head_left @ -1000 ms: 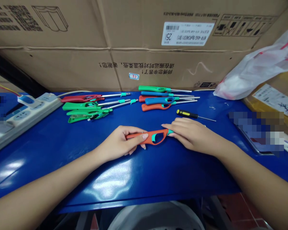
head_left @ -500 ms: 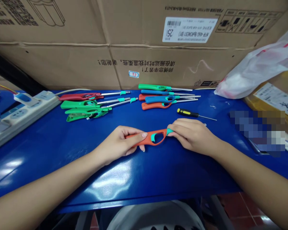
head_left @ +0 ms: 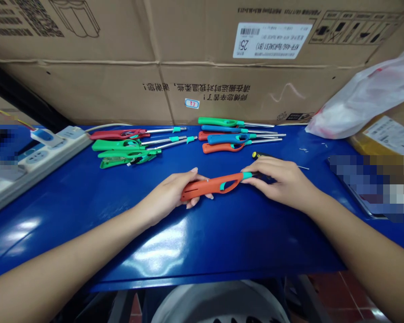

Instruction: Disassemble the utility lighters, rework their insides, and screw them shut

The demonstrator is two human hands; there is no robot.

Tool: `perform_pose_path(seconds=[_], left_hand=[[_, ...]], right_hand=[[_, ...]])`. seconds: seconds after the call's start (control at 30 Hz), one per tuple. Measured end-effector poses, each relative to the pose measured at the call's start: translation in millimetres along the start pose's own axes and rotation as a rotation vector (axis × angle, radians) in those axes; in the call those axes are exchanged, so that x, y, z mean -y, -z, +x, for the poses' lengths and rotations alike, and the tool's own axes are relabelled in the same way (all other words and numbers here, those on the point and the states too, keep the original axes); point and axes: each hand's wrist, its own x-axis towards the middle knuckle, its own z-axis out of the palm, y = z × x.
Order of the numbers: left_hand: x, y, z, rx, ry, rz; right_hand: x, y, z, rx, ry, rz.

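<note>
An orange utility lighter point(head_left: 211, 188) with a teal trigger and teal collar is held above the blue table, its slotted handle end to the left. My left hand point(head_left: 166, 197) is closed around the handle from below, thumb along the upper side. At the other end, the thumb and fingers of my right hand point(head_left: 283, 179) grip the teal collar; the hand hides most of what lies beyond it. Just behind the right hand lies a black-and-yellow screwdriver point(head_left: 256, 155), mostly covered by the fingers.
Assembled lighters point(head_left: 240, 139) lie at the back centre. Opened red and green lighters point(head_left: 128, 148) lie to their left. Beyond stands a cardboard box point(head_left: 104, 94). A power strip point(head_left: 37, 157) is at left; a phone point(head_left: 366, 188), small screws point(head_left: 303, 150) and a plastic bag point(head_left: 353, 103) are at right.
The lighter has rolled over, showing its slotted side, and its collar end is tilted up more. My left thumb has shifted off its face. My right hand has moved over the screwdriver.
</note>
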Motion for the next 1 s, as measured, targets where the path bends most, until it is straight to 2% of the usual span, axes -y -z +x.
perform_pose_path(seconds=[0.07, 0.17, 0.3, 0.47, 0.67, 0.8, 0.87, 1.0], left_hand=[[-1, 2.7, 1, -0.025, -0.010, -0.034], [-3, 5.2, 0, -0.065, -0.008, 0.070], [0, 7.8, -1, -0.048, -0.012, 0.200], [9, 12.5, 2, -0.071, -0.130, 0.245], [14, 11.3, 4, -0.127, -0.343, 0.312], [14, 10.5, 1, -0.159, -0.490, 0.487], [13, 10.2, -1, -0.184, -0.507, 0.565], [12, 8.5, -4, -0.228, -0.434, 0.521]], right_hand=[[-4, 3, -1, 0.016, -0.078, -0.008], [-8, 7, -3, 0.069, -0.138, -0.012], [-10, 12, -3, 0.177, -0.117, 0.009], [-9, 15, -4, 0.283, -0.086, 0.099], [-11, 16, -5, 0.270, -0.128, 0.074], [-12, 16, -5, 0.266, -0.141, 0.071], [-11, 16, -6, 0.280, -0.143, 0.069], [-10, 16, -6, 0.303, -0.154, 0.048]])
